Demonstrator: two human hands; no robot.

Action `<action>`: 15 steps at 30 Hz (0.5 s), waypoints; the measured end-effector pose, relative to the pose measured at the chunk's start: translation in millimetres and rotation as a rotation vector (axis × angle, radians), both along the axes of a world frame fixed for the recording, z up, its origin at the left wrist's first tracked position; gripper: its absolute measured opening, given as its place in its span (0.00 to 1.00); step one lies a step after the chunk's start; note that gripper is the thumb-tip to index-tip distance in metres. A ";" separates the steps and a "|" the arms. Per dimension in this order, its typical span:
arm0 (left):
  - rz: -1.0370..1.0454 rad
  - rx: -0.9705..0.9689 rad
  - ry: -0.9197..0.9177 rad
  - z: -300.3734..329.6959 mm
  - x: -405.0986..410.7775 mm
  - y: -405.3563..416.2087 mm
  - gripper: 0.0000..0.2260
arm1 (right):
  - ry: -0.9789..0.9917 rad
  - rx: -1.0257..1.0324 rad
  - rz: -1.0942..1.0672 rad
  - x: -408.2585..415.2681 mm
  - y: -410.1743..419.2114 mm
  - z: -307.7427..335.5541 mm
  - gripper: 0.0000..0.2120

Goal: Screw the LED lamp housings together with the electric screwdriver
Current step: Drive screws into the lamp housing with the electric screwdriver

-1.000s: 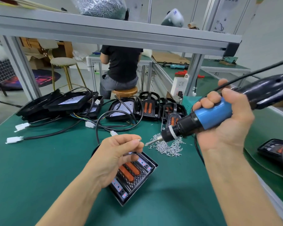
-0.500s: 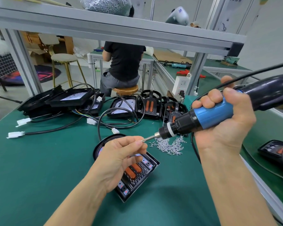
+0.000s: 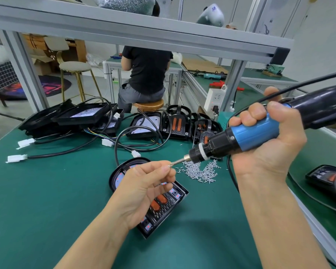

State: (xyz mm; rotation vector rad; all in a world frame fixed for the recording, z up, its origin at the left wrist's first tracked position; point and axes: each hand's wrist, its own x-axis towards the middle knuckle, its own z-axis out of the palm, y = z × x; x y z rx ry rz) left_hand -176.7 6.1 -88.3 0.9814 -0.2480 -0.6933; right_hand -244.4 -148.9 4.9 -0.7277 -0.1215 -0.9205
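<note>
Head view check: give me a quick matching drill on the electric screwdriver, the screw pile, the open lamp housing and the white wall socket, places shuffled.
1. Blue-and-black electric screwdriver
2. Loose pile of small silver screws
3. Open black lamp housing with orange parts
4. White wall socket

a. On the grey frame post
b. Under the left hand
c. Gripped in the right hand
d. On the green mat below the bit

Pairs: 1-c, 2-d, 3-b, 4-a

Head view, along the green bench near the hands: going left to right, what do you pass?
White connector → left hand pinching at the bit tip → pile of loose screws → right hand gripping the electric screwdriver → lamp housing at the right edge.
</note>
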 end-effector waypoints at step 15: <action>0.203 0.011 -0.218 -8.4 -3.1 -4.4 0.04 | -0.033 -0.031 -0.012 6.0 2.2 -7.3 0.10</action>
